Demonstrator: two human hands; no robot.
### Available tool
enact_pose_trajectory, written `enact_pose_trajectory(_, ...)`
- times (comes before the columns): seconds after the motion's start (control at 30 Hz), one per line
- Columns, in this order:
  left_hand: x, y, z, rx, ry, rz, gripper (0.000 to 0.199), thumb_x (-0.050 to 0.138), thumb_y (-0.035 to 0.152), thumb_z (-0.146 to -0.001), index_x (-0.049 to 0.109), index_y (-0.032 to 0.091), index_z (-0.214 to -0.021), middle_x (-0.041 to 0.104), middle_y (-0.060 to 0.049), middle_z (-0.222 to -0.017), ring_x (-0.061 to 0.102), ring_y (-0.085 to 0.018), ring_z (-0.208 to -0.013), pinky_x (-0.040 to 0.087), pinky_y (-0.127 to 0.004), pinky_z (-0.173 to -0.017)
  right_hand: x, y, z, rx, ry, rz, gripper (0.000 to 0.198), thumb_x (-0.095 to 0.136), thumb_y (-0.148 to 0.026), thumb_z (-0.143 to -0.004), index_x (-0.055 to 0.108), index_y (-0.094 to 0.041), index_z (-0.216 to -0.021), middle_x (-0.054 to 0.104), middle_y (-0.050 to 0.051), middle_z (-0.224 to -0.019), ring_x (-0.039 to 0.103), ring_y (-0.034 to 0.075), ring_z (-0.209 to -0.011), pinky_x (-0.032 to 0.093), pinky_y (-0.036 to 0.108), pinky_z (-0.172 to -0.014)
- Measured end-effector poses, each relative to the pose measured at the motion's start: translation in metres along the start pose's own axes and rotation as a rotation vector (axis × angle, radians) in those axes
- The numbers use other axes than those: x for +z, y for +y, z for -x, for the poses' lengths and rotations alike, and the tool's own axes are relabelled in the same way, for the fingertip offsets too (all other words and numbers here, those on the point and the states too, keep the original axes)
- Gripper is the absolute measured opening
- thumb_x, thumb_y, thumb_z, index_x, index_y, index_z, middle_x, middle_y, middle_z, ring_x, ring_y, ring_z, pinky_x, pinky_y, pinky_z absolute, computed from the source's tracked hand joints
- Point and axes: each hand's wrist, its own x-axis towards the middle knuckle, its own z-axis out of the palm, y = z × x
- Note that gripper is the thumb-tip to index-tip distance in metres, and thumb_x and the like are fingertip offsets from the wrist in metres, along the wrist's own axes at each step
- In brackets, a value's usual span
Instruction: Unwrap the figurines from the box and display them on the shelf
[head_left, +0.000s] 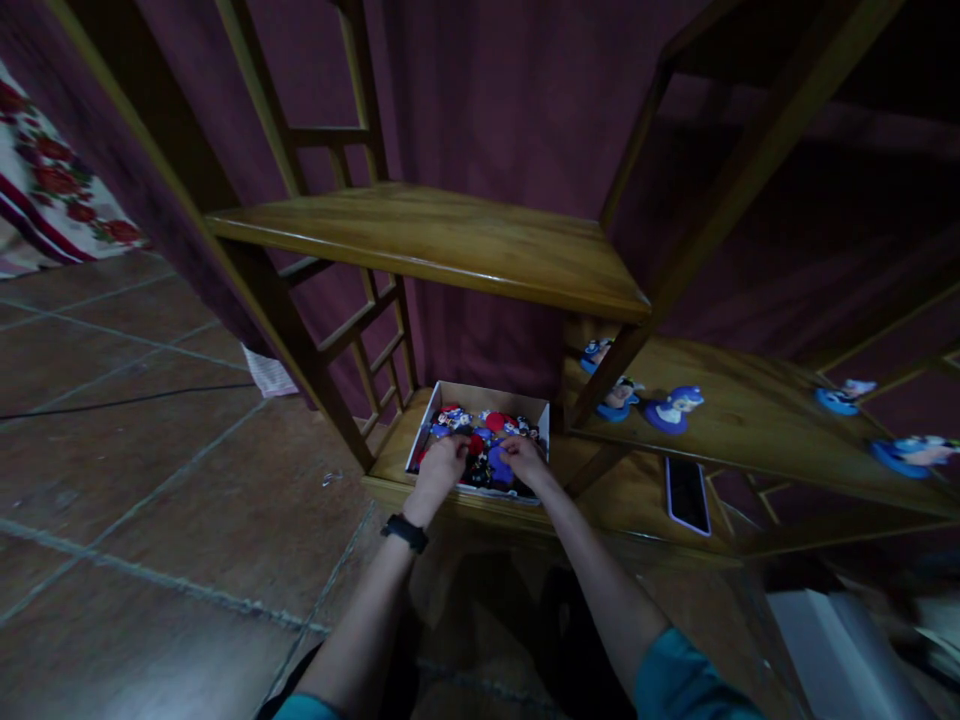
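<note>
A shallow white cardboard box [541, 412] stands on the bottom shelf, filled with small figurines on round red, blue, purple and black bases. Both of my hands reach into it. My left hand [444, 462], with a black band at the wrist, has its fingers closed beside a round red base [476, 443]. Whether it grips that piece is hidden. At the box's right side, my right hand [526, 460] pinches the edge of a purple-based figurine [500, 464]. Other figurines [452, 418] lie jumbled behind my fingers.
Above the box runs a wooden shelf [435, 235]. On the shelf at right stand several figurines, one with a purple base [667, 413]. Below them lies a phone [687, 495]. A wooden post [637, 335] divides the bays. A cable [135, 402] crosses the tiled floor at left.
</note>
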Motion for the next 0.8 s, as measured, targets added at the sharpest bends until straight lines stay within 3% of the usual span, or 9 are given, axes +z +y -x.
enact_pose_trajectory(0.13, 0.009, -0.004, -0.005, -0.048, 0.001, 0.432, 0.019, 0.057, 0.016, -0.071, 0.069, 0.018, -0.086, 0.068, -0.005, -0.075, 0.061, -0.017, -0.072, 0.045, -0.026, -0.068, -0.006, -0.013, 0.002, 0.062, -0.089, -0.3, 0.017, 0.061, -0.018, -0.061, 0.063, -0.016, -0.077, 0.06, -0.002, -0.063, 0.049, 0.008, -0.044, 0.042, 0.021, -0.042)
enact_pose_trajectory(0.27, 0.015, 0.006, -0.003, -0.154, -0.156, 0.875, 0.016, 0.065, 0.015, -0.064, 0.066, 0.015, -0.08, 0.063, 0.0, -0.059, 0.057, -0.012, -0.053, 0.044, -0.021, -0.052, -0.009, -0.02, 0.006, 0.057, -0.158, -0.443, 0.019, 0.064, -0.021, -0.059, 0.064, -0.015, -0.076, 0.061, -0.002, -0.058, 0.049, 0.008, -0.042, 0.043, 0.021, -0.043)
enact_pose_trajectory(0.37, 0.014, 0.016, 0.0, -0.228, -0.168, 1.025, 0.018, 0.069, 0.012, -0.058, 0.063, 0.014, -0.075, 0.061, 0.001, -0.055, 0.056, -0.01, -0.048, 0.043, -0.019, -0.047, -0.008, -0.022, 0.009, 0.058, -0.193, -0.516, 0.02, 0.065, -0.022, -0.058, 0.065, -0.015, -0.076, 0.06, -0.003, -0.056, 0.05, 0.008, -0.043, 0.044, 0.02, -0.043)
enact_pose_trajectory(0.47, 0.01, 0.019, -0.002, -0.295, -0.105, 1.078, 0.019, 0.07, 0.008, -0.056, 0.059, 0.013, -0.071, 0.058, 0.002, -0.051, 0.055, -0.009, -0.044, 0.043, -0.018, -0.045, -0.01, -0.022, 0.009, 0.038, -0.205, -0.574, 0.02, 0.063, -0.026, -0.063, 0.065, -0.015, -0.079, 0.061, -0.001, -0.06, 0.053, 0.008, -0.047, 0.046, 0.021, -0.047)
enact_pose_trajectory(0.63, -0.001, 0.007, -0.009, -0.406, 0.144, 1.084, 0.016, 0.067, 0.009, -0.061, 0.057, 0.014, -0.072, 0.056, 0.004, -0.047, 0.05, -0.007, -0.037, 0.04, -0.017, -0.04, -0.018, -0.016, -0.001, 0.051, -0.011, -0.39, 0.011, 0.056, -0.022, -0.069, 0.065, -0.018, -0.074, 0.061, -0.002, -0.064, 0.053, 0.009, -0.05, 0.047, 0.022, -0.05)
enact_pose_trajectory(0.8, -0.008, -0.002, -0.01, -0.504, 0.187, 1.159, 0.016, 0.062, 0.004, -0.064, 0.057, 0.014, -0.076, 0.058, 0.002, -0.05, 0.049, -0.008, -0.036, 0.04, -0.018, -0.038, -0.016, -0.005, -0.006, -0.088, 0.093, -0.034, 0.017, 0.049, -0.02, -0.074, 0.066, -0.024, -0.077, 0.066, -0.003, -0.074, 0.06, 0.014, -0.069, 0.05, 0.028, -0.067)
